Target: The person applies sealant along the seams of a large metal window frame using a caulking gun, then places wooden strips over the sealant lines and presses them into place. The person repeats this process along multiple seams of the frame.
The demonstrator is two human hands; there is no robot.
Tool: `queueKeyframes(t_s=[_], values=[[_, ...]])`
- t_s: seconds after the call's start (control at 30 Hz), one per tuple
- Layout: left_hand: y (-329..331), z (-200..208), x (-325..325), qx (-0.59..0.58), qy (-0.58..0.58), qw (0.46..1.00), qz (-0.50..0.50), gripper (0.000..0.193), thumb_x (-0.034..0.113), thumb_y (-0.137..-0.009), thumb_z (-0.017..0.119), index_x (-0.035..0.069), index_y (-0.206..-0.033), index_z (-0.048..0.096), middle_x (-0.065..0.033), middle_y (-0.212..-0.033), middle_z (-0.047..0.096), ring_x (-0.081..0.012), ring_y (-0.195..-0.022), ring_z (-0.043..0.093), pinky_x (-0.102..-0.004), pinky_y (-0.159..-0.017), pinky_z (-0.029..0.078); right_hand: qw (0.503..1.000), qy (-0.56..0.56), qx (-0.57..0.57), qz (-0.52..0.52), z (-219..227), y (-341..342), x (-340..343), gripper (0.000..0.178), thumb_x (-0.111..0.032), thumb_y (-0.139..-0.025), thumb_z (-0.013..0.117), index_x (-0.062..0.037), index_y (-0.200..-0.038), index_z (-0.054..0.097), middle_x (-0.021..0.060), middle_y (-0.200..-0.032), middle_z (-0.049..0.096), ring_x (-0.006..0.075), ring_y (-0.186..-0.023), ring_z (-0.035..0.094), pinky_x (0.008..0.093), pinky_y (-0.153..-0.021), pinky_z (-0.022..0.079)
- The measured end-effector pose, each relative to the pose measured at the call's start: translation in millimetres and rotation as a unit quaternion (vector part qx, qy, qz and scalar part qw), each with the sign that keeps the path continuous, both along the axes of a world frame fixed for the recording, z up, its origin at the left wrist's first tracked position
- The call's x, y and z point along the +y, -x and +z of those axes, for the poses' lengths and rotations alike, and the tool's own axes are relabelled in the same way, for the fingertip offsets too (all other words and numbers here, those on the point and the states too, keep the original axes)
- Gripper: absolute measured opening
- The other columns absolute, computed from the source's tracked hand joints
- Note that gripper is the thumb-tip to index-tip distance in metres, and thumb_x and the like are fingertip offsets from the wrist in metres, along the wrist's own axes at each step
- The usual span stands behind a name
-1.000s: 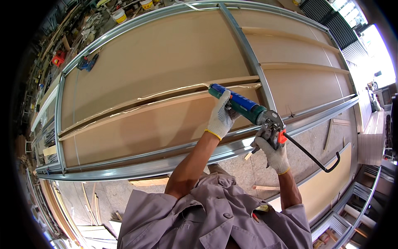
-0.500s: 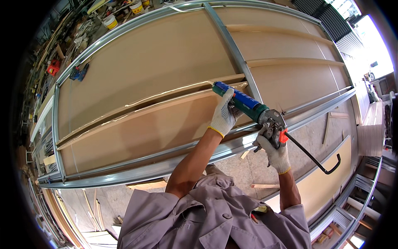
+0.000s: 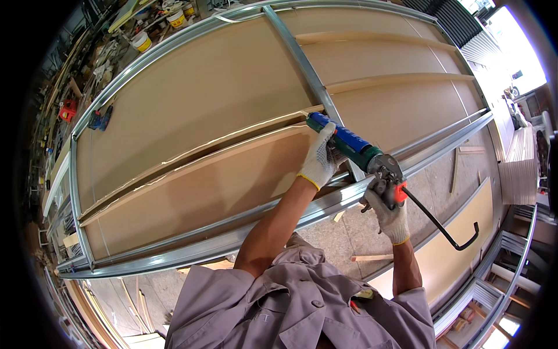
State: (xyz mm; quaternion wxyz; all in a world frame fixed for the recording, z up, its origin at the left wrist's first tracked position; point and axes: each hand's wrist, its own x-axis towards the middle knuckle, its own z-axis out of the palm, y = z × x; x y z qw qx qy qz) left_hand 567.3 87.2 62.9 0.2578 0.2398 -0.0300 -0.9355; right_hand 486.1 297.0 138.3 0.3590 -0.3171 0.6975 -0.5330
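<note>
A caulking gun (image 3: 356, 144) with a blue and green barrel slants across the metal frame, its nozzle at the right end of the upper wooden strip (image 3: 232, 135). My left hand (image 3: 319, 158), in a white dotted glove, supports the front of the barrel from below. Farther back, my gloved right hand (image 3: 388, 214) wraps round the handle and trigger. A black hooked rod runs out behind it. Pale beads of adhesive line the upper strip and the parallel lower strip (image 3: 192, 167). Both strips stand on a brown panel (image 3: 215, 75) inside the frame.
A metal crossbar (image 3: 299, 61) divides the frame, with more wooden strips beyond it. A cordless drill (image 3: 100, 118) lies at the frame's left side. Buckets (image 3: 141, 41) and clutter fill the far left. Stacked sheets (image 3: 518, 166) stand at right; timber offcuts (image 3: 372, 257) lie on the floor.
The gun's nozzle has moved right along the upper strip to near its end, and the bead there is longer. Both hands keep their hold. The whole view has shifted slightly.
</note>
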Motion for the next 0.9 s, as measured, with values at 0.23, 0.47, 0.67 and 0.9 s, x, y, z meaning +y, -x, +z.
queueKeyframes(t_s=[0.23, 0.47, 0.67, 0.9], values=[[34, -11, 3, 0.017, -0.039, 0.999, -0.022, 0.047, 0.027, -0.098, 0.079, 0.008, -0.132, 0.052, -0.0109, -0.120, 0.061, -0.0274, -0.111, 0.068, -0.0454, -0.099, 0.063, 0.998, -0.035, 0.037, -0.024, 4, 18, 5, 0.016, -0.011, -0.097, 0.074, -0.0025, -0.108, 0.066, 0.0015, -0.083, 0.068, 0.0089, -0.076, 0.066, 0.0267, -0.066, 0.055], [49, -13, 4, 0.028, -0.052, 0.998, -0.034, 0.042, 0.027, -0.098, 0.078, 0.011, -0.129, 0.054, -0.0087, -0.117, 0.063, -0.0254, -0.108, 0.069, -0.0445, -0.099, 0.063, 0.994, -0.049, 0.085, -0.040, 9, 23, 3, 0.010, -0.009, -0.094, 0.072, -0.0022, -0.099, 0.068, 0.0018, -0.078, 0.068, 0.0085, -0.068, 0.061, 0.0270, -0.061, 0.051], [51, -18, 6, 0.043, -0.081, 0.995, -0.027, 0.040, 0.024, -0.098, 0.079, 0.012, -0.128, 0.055, -0.0088, -0.115, 0.065, -0.0258, -0.105, 0.071, -0.0452, -0.100, 0.063, 0.996, -0.047, 0.054, -0.055, 26, 13, 3, 0.012, -0.006, -0.095, 0.070, -0.0002, -0.105, 0.068, 0.0022, -0.083, 0.069, 0.0086, -0.071, 0.061, 0.0284, -0.063, 0.052], [50, 24, 14, 0.078, -0.021, 0.997, -0.012, 0.029, 0.025, -0.100, 0.076, 0.011, -0.117, 0.057, -0.0094, -0.103, 0.068, -0.0303, -0.099, 0.072, -0.0471, -0.096, 0.063, 0.997, 0.014, 0.054, -0.046, 29, 12, 21, 0.026, -0.006, -0.097, 0.071, -0.0001, -0.122, 0.069, 0.0068, -0.103, 0.076, 0.0126, -0.087, 0.068, 0.0299, -0.076, 0.057]])
